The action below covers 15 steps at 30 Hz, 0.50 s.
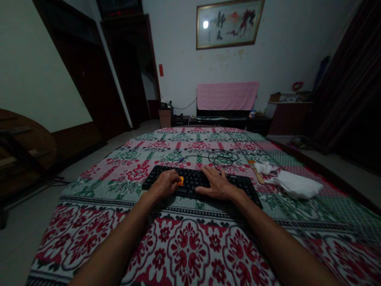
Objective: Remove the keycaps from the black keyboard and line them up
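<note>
A black computer keyboard point(190, 191) lies flat across the patterned cloth in front of me. My left hand point(165, 183) is closed over its left part, fingers pinching a small orange piece point(181, 181) against the keys. What kind of thing the orange piece is, I cannot make out. Right of the keyboard's middle, my right hand point(216, 183) rests on the keys with its fingers spread and nothing in it. From behind the keyboard runs a black cable point(223, 157), loosely coiled, ending in a bluish plug point(181, 159).
On the right lie a wooden-handled brush point(258, 175), a crumpled white tissue point(266, 168) and a white tissue pack point(297, 185). A red, green and white cloth point(190, 246) covers the surface. Beyond stands a screen under a pink towel point(228, 95).
</note>
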Available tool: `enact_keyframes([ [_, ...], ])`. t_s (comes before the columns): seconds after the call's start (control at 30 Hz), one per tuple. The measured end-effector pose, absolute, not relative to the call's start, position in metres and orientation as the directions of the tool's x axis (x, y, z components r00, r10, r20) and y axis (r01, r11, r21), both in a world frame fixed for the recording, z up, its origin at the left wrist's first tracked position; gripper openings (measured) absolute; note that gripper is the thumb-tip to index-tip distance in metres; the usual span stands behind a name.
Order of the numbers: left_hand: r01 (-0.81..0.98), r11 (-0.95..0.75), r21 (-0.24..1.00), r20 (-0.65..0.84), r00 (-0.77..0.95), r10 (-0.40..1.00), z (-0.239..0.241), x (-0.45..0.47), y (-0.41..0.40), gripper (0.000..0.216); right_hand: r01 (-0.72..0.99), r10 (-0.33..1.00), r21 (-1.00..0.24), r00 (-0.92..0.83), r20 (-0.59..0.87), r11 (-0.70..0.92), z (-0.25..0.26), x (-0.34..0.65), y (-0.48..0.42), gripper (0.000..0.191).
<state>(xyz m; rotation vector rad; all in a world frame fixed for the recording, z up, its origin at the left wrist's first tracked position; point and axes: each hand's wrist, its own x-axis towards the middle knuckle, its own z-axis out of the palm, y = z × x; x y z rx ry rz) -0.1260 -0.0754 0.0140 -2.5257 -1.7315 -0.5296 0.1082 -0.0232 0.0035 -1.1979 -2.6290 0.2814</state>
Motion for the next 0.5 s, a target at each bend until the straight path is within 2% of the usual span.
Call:
enact_keyframes([
  [0.07, 0.875, -0.452, 0.175, 0.332, 0.380, 0.863, 0.007, -0.119, -0.076, 0.025, 0.676, 0.716, -0.268, -0.693, 0.084, 0.686, 0.003, 0.106, -0.027, 0.102],
  [0.13, 0.852, -0.489, 0.187, 0.343, 0.410, 0.845, 0.002, -0.114, -0.076, 0.026, 0.660, 0.693, -0.249, -0.717, 0.077, 0.709, 0.001, 0.104, -0.030, 0.110],
  [0.5, 0.899, -0.427, 0.097, 0.264, 0.390, 0.882, 0.009, -0.133, -0.079, 0.022, 0.655, 0.691, -0.231, -0.707, 0.148, 0.719, -0.001, 0.103, -0.025, 0.103],
])
